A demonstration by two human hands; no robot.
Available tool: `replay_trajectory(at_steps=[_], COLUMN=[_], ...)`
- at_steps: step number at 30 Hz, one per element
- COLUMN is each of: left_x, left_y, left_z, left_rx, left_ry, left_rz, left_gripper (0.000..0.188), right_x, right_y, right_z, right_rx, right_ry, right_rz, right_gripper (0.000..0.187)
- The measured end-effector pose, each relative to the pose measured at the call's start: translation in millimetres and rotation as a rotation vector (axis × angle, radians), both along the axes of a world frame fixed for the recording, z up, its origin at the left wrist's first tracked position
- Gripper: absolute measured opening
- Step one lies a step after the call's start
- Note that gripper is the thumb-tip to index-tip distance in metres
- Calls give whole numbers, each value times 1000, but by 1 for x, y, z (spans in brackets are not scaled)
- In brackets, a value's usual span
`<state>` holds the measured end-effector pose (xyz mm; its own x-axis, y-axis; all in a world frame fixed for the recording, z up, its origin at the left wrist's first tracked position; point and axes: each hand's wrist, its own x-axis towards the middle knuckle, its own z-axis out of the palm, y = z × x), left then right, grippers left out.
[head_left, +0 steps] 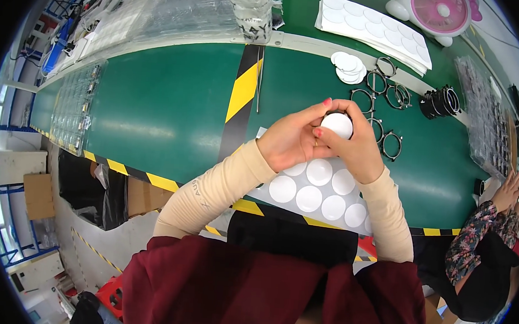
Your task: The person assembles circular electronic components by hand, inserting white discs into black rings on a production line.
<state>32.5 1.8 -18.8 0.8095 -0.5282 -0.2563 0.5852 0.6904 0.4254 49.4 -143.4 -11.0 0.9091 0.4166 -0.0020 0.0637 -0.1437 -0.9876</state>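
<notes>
Above the green table, both my hands meet around a white round disc [336, 126] with a dark edge showing at its top. My left hand [291, 137] has its fingertips against the disc's left and upper side. My right hand [361, 145] curls round the other side, its thumb lying at the disc's lower left. Under my wrists lies a sheet of white round stickers [309, 198]. Beyond my right hand several thin dark rings [392, 146] lie loose on the table, near a small pile of white discs [350, 66].
Stacked dark rings [439, 102] stand at the right, beside clear trays [482, 116]. More sticker sheets [374, 32] and a pink fan [440, 11] are at the back. Another clear tray [76, 106] sits far left. A co-worker's hands [509, 192] are at the right edge.
</notes>
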Motion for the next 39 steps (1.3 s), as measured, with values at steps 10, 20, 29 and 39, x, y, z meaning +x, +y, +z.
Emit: replay_trajectory(at_steps=[10,20,29,39], left_x=[2,6,10,9], left_y=[-3,2,4,11], left_z=[-5,-2,-8,-12], left_rx=[13,-3,-27,-261], left_ry=[21,-26,38,111], left_rz=[11,74,165,230], left_gripper=[32,29,22,36], right_x=[7,7,7,78], right_y=[-9,-10,-6,-15], right_z=[-9,4,-6,29], right_rx=[66,311,62,-146], right_ry=[113,208,-154,-624], right_rz=[-3,34,-169,-364], right_gripper=[17,41,34,10])
